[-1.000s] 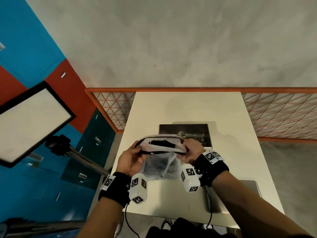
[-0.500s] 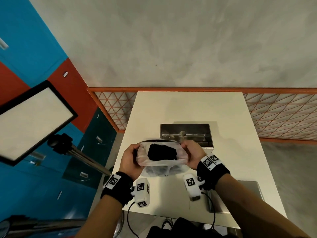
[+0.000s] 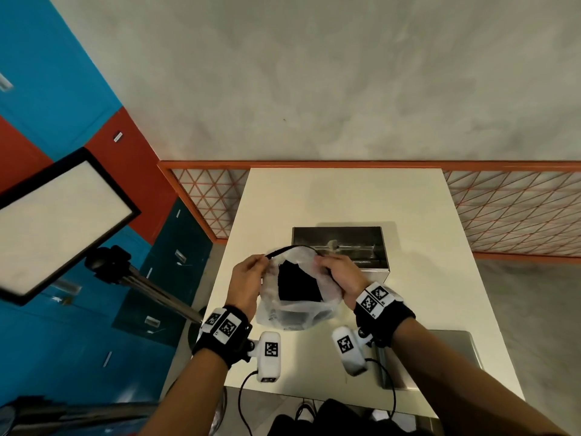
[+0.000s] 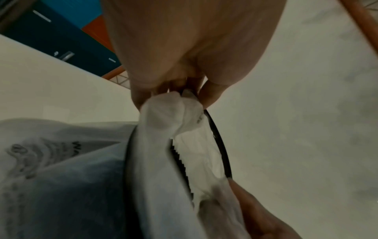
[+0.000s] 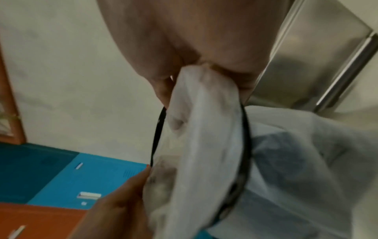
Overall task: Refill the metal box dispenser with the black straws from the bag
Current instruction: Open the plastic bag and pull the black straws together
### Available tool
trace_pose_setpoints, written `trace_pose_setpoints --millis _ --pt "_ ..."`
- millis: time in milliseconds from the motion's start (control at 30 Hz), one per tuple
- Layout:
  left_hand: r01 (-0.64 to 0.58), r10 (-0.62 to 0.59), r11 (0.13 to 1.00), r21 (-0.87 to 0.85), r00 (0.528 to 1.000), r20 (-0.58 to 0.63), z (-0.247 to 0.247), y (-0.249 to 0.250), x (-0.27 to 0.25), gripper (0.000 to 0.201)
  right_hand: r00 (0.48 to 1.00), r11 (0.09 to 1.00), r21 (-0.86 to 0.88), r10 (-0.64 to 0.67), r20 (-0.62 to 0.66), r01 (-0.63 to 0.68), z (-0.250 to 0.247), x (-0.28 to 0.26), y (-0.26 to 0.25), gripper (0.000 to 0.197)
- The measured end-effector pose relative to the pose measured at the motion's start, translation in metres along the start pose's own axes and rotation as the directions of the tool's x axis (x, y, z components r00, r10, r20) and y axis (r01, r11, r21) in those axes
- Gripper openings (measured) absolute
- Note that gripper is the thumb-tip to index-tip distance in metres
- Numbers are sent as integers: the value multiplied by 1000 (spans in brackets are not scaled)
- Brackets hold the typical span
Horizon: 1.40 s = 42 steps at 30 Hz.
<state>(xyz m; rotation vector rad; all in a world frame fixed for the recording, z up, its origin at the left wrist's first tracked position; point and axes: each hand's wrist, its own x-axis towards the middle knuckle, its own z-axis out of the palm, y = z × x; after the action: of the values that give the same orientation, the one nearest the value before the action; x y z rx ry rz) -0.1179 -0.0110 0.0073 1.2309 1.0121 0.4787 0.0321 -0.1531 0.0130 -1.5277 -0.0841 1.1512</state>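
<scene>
A translucent white bag (image 3: 295, 306) with a black-edged mouth stands on the white table (image 3: 339, 196), holding a dark bundle of black straws (image 3: 297, 283). My left hand (image 3: 248, 278) pinches the left side of the bag's rim (image 4: 174, 103). The rim's right side (image 5: 200, 84) is pinched by my right hand (image 3: 341, 278), so the mouth is spread between them. Just behind the bag sits the metal box dispenser (image 3: 339, 243), with a rod and knob on top; its steel side (image 5: 319, 56) shows in the right wrist view.
A flat grey metal piece (image 3: 446, 357) lies at the table's near right corner. A light panel (image 3: 59, 221) on a tripod stands left of the table. Orange mesh fencing (image 3: 509, 221) runs behind the table, blue and red cabinets at left.
The bag's mouth was nearly closed half a second ago; now both hands have pulled the rim apart and upward, exposing the straws.
</scene>
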Motion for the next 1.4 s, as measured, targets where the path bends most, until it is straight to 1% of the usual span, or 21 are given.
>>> trace_pose_setpoints --millis 100,200,267,367,433,467,533,600,667,700,733,767,833,900,933,1033,1100,1167,1267,1333,1400 --pt "76 -72 995 -62 995 71 -1 -2 2 22 994 991 73 106 40 -109 -1 -7 -7 17" --pt "144 -125 973 -180 985 117 -9 3 4 22 984 949 263 158 87 -176 -11 -8 -12 13" --pt "161 -141 967 -197 984 112 -14 4 7 26 987 951 265 157 22 -157 -17 -3 -11 15" --pt "138 -138 990 6 988 65 -17 -4 8 35 989 997 34 77 -123 -73 -21 3 -8 20" --pt "105 -116 975 198 992 46 -20 -13 9 42 990 970 -244 -57 -128 24 -16 2 -8 31" --pt "82 -97 962 261 994 43 -21 -17 11 46 986 913 -399 -136 -99 85 -14 -1 -10 36" --pt "45 -62 949 312 997 45 -22 -19 11 54 978 759 -632 -207 -5 157 -13 -8 -13 44" --pt "15 -33 945 328 998 50 -21 -14 9 52 975 650 -735 -215 63 191 -13 -13 -11 59" --pt "-30 2 942 333 996 85 -20 -9 5 40 979 532 -826 -172 110 186 -17 -13 -6 91" --pt "-46 10 940 337 994 107 -20 -10 4 36 988 501 -852 -107 111 150 -19 -13 -3 105" --pt "-61 16 935 349 992 129 -21 -12 4 35 994 508 -854 -40 101 107 -19 -13 -1 108" --pt "-76 21 926 370 988 151 -22 -15 5 36 997 569 -822 34 73 41 -17 -17 -2 101" --pt "-96 24 902 420 985 173 -21 -23 8 39 985 751 -657 155 71 -71 -12 -24 -2 67" --pt "-103 15 875 473 982 187 -15 -26 8 43 977 854 -515 163 140 -69 -7 -27 0 39" --pt "-100 0 866 489 980 200 -10 -27 8 45 978 892 -450 131 162 -45 -4 -24 3 33" --pt "-98 -19 849 519 976 216 -1 -28 7 52 980 971 -240 59 190 -12 2 -14 14 54" --pt "-114 16 844 523 982 189 0 -29 9 52 980 993 -115 40 195 -18 1 -9 21 62" --pt "-112 40 853 509 988 151 -3 -28 12 41 986 996 -85 38 159 -25 -4 -4 30 60" --pt "-74 28 886 459 994 106 -6 -27 13 24 994 973 -229 57 97 -33 -11 0 41 55" --pt "-36 -6 896 444 996 93 -4 -30 11 26 994 926 -375 75 82 -39 -10 -1 41 47" --pt "-6 -38 885 466 996 84 -2 -34 10 31 996 862 -507 34 85 14 -5 -5 36 46"
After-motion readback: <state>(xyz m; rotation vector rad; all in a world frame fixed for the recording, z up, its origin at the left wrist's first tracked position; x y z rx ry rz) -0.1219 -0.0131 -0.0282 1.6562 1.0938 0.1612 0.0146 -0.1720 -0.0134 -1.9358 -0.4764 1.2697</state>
